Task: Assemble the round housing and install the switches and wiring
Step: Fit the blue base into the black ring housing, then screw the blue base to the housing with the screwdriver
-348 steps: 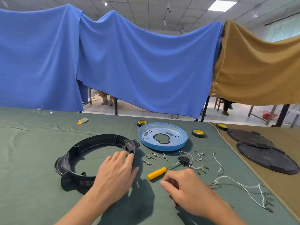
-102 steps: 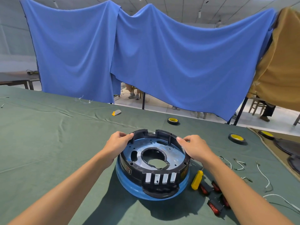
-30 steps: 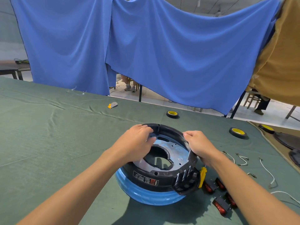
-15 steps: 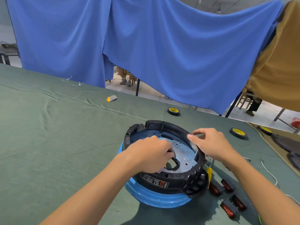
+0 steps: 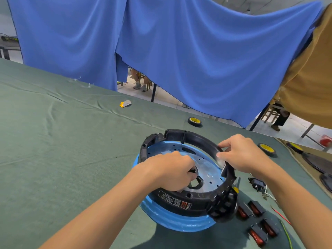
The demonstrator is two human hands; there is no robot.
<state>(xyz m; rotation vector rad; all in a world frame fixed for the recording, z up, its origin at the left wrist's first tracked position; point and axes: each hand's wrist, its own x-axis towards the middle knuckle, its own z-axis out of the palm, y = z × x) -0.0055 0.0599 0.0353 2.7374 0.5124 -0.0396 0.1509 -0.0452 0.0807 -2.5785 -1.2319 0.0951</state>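
Two hands were on the housing, which sat on the green-clothed table [image 5: 53, 159] directly before the person: a black ring [image 5: 188, 200], label toward the viewer, seated inside an upturned blue plate [image 5: 172, 223]. Left hand [image 5: 170, 172]: over the middle of the black ring, fingers curled down at the plate's central opening and apparently hooked on its edge; exactly what they gripped could not be made out. Right hand [image 5: 242, 155]: pinching the ring's right rim between thumb and fingers. Step in hand, by judgement: seating and aligning ring to plate, nothing yet fastened. Several red rocker switches [image 5: 251, 210] lay loose just right of the ring; a black socket [image 5: 258, 184] with wire tails lay right of it, a little farther off; a yellow screwdriver handle [image 5: 235, 189] showed just behind the ring's right side. One tape roll [image 5: 194, 121] lay beyond the ring. Next move, as judged: the ring had to sit flush with its holes matched to the plate's, then one hand had to let go for the screwdriver or a switch while the other steadied the pair.
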